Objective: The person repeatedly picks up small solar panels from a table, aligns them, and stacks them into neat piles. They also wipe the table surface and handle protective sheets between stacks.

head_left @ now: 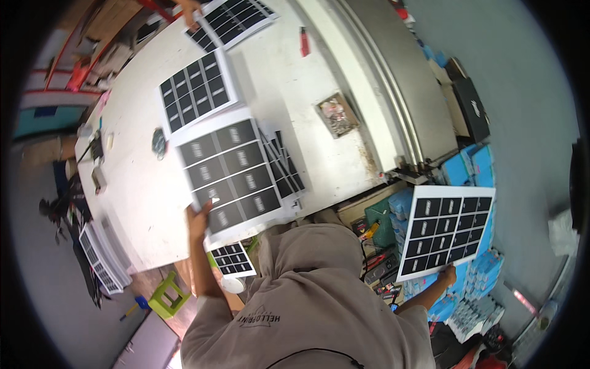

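1. Left hand [197, 224]: fingers clamped on near-left part of grey sheet [228, 175], at near side of table [141, 203].
2. Right hand [451, 275]: fingers clamped on near edge of black sheet [447, 234], off table to right, above blue packs [485, 277].
3. Risk: black sheet, gripped at one edge, may bend or crease if swung into packs. Grey sheet, slid right, could drag strips [286, 161].
4. Room: bare table left; more right, between strips and tray [337, 115]. Near table edge close by grey sheet.

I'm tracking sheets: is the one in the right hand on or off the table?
Off: the right hand holds the sheet beyond the white table.
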